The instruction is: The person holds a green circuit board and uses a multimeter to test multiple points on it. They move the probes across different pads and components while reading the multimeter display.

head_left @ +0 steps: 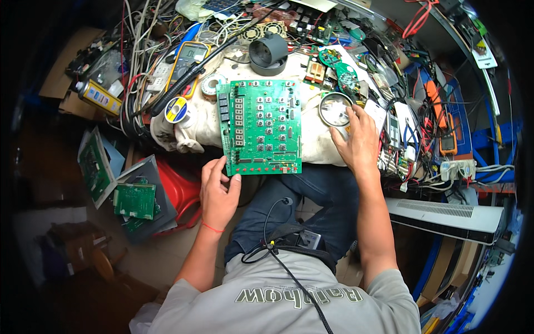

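A green circuit board (268, 131) with a column of digit displays and several small push buttons lies on the pale cloth (320, 145) at the bench's front edge. My left hand (218, 192) is at its near left corner, fingers curled at the side and thumb at the near edge. To the right, my right hand (359, 139) has thumb and fingertips at the rim of a round, dark-rimmed dish or lens (335, 108); which of the two, I cannot tell. Its fingers are bent, and part of the rim is hidden beneath them.
Behind the board stands a grey cylindrical holder (268, 54). Left of it are a solder spool (177, 109), a yellow multimeter (189, 61) and tangled cables. Loose boards and wires crowd the right, with an orange meter (446, 133). A red stool (177, 192) stands lower left.
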`<state>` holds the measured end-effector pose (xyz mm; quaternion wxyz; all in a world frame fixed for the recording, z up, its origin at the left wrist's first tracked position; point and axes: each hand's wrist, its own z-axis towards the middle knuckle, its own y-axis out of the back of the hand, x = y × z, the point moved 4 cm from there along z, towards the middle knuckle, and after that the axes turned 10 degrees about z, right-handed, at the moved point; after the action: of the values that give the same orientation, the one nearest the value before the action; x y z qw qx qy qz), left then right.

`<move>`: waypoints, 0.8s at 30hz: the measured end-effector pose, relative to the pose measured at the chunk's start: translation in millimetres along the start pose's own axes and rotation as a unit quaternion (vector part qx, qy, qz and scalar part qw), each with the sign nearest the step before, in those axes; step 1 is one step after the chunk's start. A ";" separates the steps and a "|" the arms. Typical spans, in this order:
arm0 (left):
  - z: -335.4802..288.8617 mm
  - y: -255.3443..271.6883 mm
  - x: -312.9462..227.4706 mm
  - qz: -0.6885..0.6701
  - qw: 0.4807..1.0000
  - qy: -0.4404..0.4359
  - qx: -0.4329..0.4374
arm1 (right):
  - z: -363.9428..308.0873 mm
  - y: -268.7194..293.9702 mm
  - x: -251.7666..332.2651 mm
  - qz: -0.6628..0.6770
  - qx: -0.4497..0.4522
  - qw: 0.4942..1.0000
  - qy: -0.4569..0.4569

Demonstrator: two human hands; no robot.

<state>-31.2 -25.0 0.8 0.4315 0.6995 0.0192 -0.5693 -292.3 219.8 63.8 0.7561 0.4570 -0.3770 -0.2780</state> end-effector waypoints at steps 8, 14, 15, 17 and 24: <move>5.5 3.0 -16.5 0.138 0.987 -0.076 -0.044 | -20.3 -36.7 61.1 0.395 0.181 0.896 -0.096; 6.4 -7.0 -3.1 0.020 0.999 -0.006 -0.038 | -33.7 -61.6 37.4 0.565 0.212 0.768 -0.216; 7.7 -8.4 -0.9 -0.005 0.999 0.018 -0.030 | -34.5 -63.9 35.0 0.580 0.228 0.746 -0.234; 9.8 -8.9 -1.0 -0.033 0.999 0.016 -0.039 | -30.7 -56.2 33.5 0.515 0.139 0.832 -0.152; 4.1 -4.0 -13.7 -0.046 0.996 0.023 -0.069 | -8.7 -10.6 7.3 -0.010 -0.040 0.998 0.052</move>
<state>-41.3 -18.7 9.7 0.4517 0.6796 0.1004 -0.5692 -281.9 213.8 53.9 0.7893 0.4441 -0.3216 -0.2764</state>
